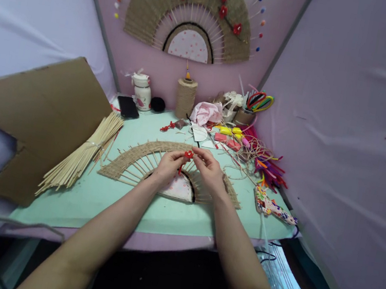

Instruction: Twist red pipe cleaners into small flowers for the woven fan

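Observation:
Between my two hands is a small red pipe-cleaner flower (189,154), with a short red stem hanging below it. My left hand (170,164) pinches its left side. The fingertips of my right hand (210,169) close on its right edge. Beneath both hands lies a woven twine fan (135,153) with stick ribs. Its half-round base (178,187) is white with pink spots and has a black border. My wrists and hands hide part of the ribs and weave.
On the left, a bundle of sticks (82,153) leans by a cardboard sheet (46,115). A twine spool (185,98), white bottle (142,90) and black phone (127,107) stand behind. Pipe cleaners (270,172) and a patterned glue gun (273,206) lie right. A finished fan (144,13) hangs above.

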Available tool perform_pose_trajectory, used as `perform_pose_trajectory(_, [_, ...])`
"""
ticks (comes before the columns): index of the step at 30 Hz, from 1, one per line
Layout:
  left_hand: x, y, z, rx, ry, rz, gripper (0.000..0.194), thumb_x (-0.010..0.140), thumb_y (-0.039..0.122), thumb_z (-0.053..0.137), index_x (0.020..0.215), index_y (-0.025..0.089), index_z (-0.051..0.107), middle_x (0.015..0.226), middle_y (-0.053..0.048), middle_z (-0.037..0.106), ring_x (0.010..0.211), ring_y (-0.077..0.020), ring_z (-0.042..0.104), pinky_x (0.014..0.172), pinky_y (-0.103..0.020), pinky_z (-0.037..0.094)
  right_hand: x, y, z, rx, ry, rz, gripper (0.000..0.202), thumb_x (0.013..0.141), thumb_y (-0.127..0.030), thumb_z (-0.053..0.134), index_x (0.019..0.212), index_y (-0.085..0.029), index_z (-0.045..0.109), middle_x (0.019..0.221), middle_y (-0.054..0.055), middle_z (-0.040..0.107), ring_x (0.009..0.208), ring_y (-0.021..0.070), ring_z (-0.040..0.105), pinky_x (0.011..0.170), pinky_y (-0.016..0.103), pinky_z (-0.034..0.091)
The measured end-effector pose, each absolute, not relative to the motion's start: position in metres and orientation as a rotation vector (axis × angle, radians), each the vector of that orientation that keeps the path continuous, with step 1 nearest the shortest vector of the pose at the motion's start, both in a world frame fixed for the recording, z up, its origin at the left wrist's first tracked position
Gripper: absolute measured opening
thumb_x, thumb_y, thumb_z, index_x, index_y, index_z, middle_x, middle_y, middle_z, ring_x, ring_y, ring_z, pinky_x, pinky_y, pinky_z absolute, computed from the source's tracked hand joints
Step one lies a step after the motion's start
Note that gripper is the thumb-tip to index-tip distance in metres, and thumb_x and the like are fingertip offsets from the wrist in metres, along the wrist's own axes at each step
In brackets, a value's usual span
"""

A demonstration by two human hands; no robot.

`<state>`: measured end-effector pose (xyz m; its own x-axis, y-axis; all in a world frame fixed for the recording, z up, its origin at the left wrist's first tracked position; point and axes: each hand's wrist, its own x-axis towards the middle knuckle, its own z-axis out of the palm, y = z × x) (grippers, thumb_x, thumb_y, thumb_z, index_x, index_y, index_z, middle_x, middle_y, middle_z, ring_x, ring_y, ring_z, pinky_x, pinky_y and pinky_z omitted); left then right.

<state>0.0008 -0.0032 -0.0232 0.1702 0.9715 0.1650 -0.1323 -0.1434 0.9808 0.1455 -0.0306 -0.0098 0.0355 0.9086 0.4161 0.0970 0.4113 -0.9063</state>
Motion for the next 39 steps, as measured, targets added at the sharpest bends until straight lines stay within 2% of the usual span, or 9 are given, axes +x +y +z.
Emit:
perform_pose_trajectory(3, [0.0, -0.002, -0.024, 1.414, 0.973, 1.242, 0.021, 0.076, 0.034, 0.064, 0.084, 0.016, 0.072, 0.078, -0.003, 0.068, 0.074, -0.015, 0.058, 0.072, -0.027, 0.044, 0.148, -0.031, -0.007, -0.955, -1.384, 0.791, 0.026, 0.085, -0.038, 0.058, 0.104, -0.024, 0.069, 0.105, 0.005, 0.065, 0.101, 0.0197, 0.058, 0.089, 0.036, 0.047])
perform_pose_trajectory(7, [-0.002, -0.004, -0.023, 1.814, 1.118, 1.305, 0.016, 0.083, 0.022, 0.055, 0.08, 0.019, 0.071, 0.083, -0.004, 0.068, 0.083, -0.0171, 0.058, 0.079, -0.03, 0.043, 0.148, -0.033, -0.006, -0.959, -1.35, 0.64, 0.02, 0.084, -0.036, 0.059, 0.092, -0.022, 0.07, 0.097, 0.005, 0.063, 0.093, 0.0188, 0.059, 0.081, 0.032, 0.048])
perform_pose_trajectory(14, [-0.004, -0.006, -0.026, 2.226, 1.237, 1.288, 0.02, 0.086, 0.016, 0.051, 0.088, 0.02, 0.07, 0.085, -0.006, 0.067, 0.085, -0.0197, 0.056, 0.081, -0.034, 0.043, 0.148, -0.032, -0.01, -1.025, -1.569, 0.451, 0.014, 0.086, -0.029, 0.056, 0.09, -0.022, 0.067, 0.093, 0.006, 0.066, 0.091, 0.0196, 0.059, 0.083, 0.035, 0.047])
perform_pose_trajectory(28, [-0.003, -0.007, -0.027, 2.23, 1.219, 1.322, 0.016, 0.086, 0.017, 0.053, 0.088, 0.018, 0.068, 0.086, -0.006, 0.067, 0.085, -0.0193, 0.056, 0.08, -0.033, 0.043, 0.148, -0.028, -0.018, -1.054, -1.664, 0.443, 0.013, 0.085, -0.027, 0.058, 0.09, -0.021, 0.068, 0.09, 0.005, 0.065, 0.088, 0.0185, 0.059, 0.081, 0.033, 0.046])
perform_pose_trajectory(39, [-0.003, -0.007, -0.026, 2.204, 1.225, 1.357, 0.017, 0.086, 0.017, 0.052, 0.086, 0.019, 0.068, 0.086, -0.006, 0.067, 0.084, -0.0191, 0.056, 0.08, -0.034, 0.044, 0.144, -0.029, -0.018, -1.043, -1.673, 0.417, 0.017, 0.085, -0.025, 0.058, 0.096, -0.025, 0.07, 0.096, 0.006, 0.067, 0.095, 0.0203, 0.059, 0.087, 0.037, 0.046])
